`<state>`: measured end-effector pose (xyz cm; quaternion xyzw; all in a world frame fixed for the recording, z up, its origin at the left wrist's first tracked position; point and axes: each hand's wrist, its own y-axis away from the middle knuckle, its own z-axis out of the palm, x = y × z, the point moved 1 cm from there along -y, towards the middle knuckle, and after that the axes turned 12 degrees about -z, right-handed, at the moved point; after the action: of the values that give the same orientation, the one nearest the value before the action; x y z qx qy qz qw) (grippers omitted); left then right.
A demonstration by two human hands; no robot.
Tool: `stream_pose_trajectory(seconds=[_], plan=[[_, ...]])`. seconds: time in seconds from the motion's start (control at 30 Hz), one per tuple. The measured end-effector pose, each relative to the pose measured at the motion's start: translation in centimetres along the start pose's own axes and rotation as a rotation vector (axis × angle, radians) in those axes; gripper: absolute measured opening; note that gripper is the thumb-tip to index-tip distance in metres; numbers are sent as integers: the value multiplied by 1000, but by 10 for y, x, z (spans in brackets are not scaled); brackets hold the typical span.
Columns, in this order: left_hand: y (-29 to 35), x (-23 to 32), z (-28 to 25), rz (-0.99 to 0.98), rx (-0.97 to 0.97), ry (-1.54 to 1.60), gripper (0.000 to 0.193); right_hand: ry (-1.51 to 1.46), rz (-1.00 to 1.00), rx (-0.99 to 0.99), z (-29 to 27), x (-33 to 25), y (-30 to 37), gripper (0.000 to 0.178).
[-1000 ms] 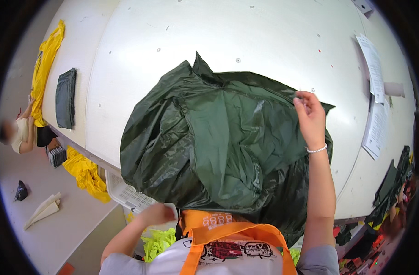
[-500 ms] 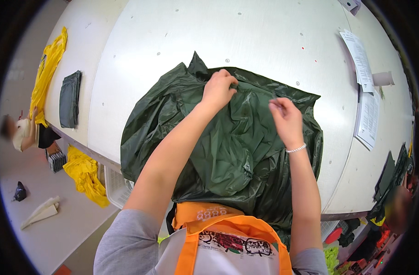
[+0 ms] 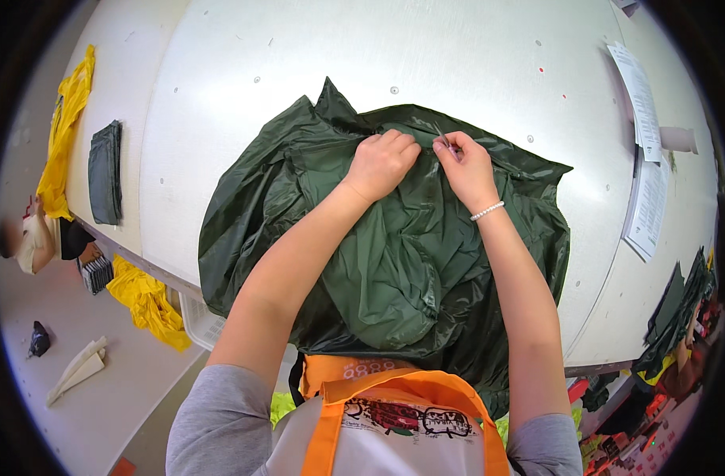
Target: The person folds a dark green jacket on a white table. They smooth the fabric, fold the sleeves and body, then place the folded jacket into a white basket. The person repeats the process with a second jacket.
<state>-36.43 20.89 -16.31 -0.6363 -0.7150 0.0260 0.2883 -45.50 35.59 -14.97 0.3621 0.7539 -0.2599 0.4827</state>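
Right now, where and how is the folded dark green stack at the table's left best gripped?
Probably by the long right edge of the folded dark green stack, coming from the right: it lies flat, that edge faces the left hand, and yellow material lies beyond its left side.

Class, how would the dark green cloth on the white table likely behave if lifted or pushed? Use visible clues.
The dark green cloth would likely sag and bunch, since it lies in loose folds and creases. Its shiny patches suggest it may be slippery. It looks thin, so it is probably light for its spread.
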Motion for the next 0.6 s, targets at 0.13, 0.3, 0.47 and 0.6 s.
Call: stream_pose_trajectory(seconds=[0.13,0.3,0.47,0.6], plan=[[-5,-4,1,-269,-25,198,11,-119,61,79,2,26,1,18],[-9,-5,-9,-143,-90,285,18,-207,132,71,-2,25,-1,19],[-4,-3,0,-63,-68,91,19,-172,111,102,2,27,0,20],[-1,-1,-1,2,-16,10,17,-201,92,110,4,33,1,21]])
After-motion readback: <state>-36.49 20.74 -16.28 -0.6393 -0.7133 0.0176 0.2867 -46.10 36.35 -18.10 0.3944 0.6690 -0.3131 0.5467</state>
